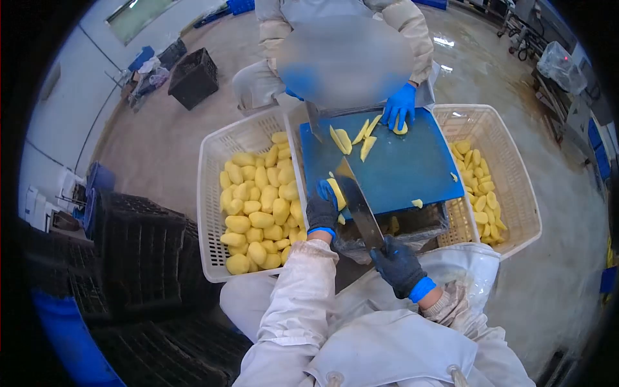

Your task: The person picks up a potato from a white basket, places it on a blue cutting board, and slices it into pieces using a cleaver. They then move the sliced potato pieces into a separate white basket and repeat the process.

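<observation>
My left hand [322,209], in a dark glove, holds a peeled potato [336,193] at the near left corner of the blue cutting board [406,171]. The handle of a wide knife [361,206] is in my right hand [398,264], also dark-gloved. Its blade slants up and left, right beside the potato. Long potato pieces [367,148] lie on the far part of the board, and a small scrap [417,203] is at its near edge. My left fingers are partly hidden behind the potato.
Whole peeled potatoes fill a white crate [213,258] at the left; cut pieces lie in another crate [516,187] at the right. Across the board, a co-worker's blue-gloved hand [401,103] presses a potato piece. Black crates [142,251] stand at the lower left.
</observation>
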A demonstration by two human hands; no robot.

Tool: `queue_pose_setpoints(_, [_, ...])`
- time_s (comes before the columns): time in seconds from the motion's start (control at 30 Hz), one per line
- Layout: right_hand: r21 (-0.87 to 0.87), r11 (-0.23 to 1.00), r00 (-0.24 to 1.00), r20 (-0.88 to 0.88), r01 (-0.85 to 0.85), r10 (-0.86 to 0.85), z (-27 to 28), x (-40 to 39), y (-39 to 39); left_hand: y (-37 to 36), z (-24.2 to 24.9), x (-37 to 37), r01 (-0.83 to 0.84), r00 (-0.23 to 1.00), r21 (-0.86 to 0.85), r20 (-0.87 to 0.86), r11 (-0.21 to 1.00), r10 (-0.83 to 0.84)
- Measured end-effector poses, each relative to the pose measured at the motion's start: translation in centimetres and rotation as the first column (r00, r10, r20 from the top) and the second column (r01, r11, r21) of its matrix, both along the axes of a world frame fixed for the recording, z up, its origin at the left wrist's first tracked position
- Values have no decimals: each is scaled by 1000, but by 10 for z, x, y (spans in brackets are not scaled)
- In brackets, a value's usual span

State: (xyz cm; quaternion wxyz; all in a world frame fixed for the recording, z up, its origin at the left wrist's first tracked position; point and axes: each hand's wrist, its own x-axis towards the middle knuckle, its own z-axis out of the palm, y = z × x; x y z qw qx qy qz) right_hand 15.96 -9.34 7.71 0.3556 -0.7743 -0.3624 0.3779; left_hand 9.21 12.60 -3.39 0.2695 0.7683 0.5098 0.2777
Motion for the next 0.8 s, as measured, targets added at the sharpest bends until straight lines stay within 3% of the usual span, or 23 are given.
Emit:
queue_pose_setpoints(0.03, [-3,1000,1000,0,1,-1,-2,-2,1,1,-3,0,1,1000,-3,0,1000,-1])
queue_pose_setpoints(0.1, [51,997,979,196,-61,50,-6,-5,4,-1,7,-2,32,999,-112,38,993,-28])
queue_pose_setpoints(0.2, [-23,998,975,213,-65,69,1,-7,11,2,-2,-2,47,999,-21,12,999,-47])
queue_pose_setpoints(0.33, [-77,993,951,287,-93,112,3,-4,27,-3,8,-1,7,1000,-115,-24,993,-10])
queue_pose_setpoints(0.43, [-96,989,973,192,-114,131,2,0,56,-7,13,-1,-11,998,-112,53,994,17])
queue_pose_setpoints(0.5, [-258,943,926,255,-211,277,-14,2,86,-10,15,-3,-34,999,-151,-12,988,32])
queue_pose_setpoints(0.63, [-192,978,939,312,-83,141,-21,-6,124,-4,28,-7,14,997,-238,78,971,5])
queue_pose_setpoints(0.7, [-235,940,879,354,-247,320,-12,-10,121,-8,26,-12,33,994,-178,107,983,-14])
queue_pose_setpoints(0.73, [-224,945,879,364,-239,309,-11,-10,118,-11,23,-13,46,990,-127,136,991,-28])
queue_pose_setpoints(0.77, [-233,947,889,351,-222,295,-11,-11,111,-11,20,-14,97,990,72,92,993,-104])
queue_pose_setpoints(0.8, [-248,947,900,331,-205,282,-11,-13,101,-14,16,-16,107,989,73,91,992,-113])
